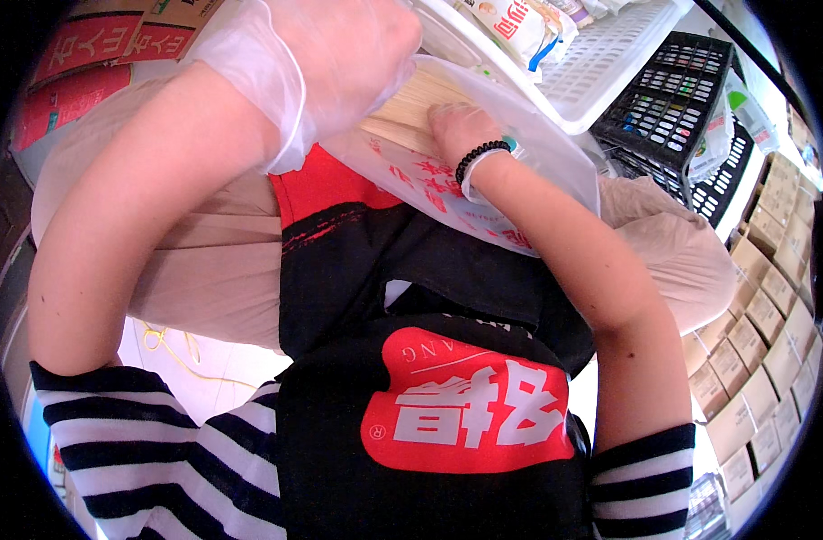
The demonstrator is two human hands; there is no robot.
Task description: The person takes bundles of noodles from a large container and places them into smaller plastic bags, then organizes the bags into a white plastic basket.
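Both my hands wear clear disposable plastic gloves. A white translucent plastic bag (546,145) with red print lies across my lap. Inside it shows a bundle of pale, straight strands that look like dried noodles (401,111). My right hand (465,131), with a black coiled band at the wrist, is in the bag with its fingers curled against the bundle's right side. Over the bundle's left side is my left hand (347,50), back up and slightly blurred; its fingertips are hidden, so its hold cannot be told.
Ahead stands a white plastic basket (587,81) holding printed packets (512,27). Black plastic crates (668,101) are right of it. Red and brown printed cartons (80,47) lie at the upper left. Many cardboard boxes (749,358) are stacked at right. A yellow cord (182,354) lies on the floor.
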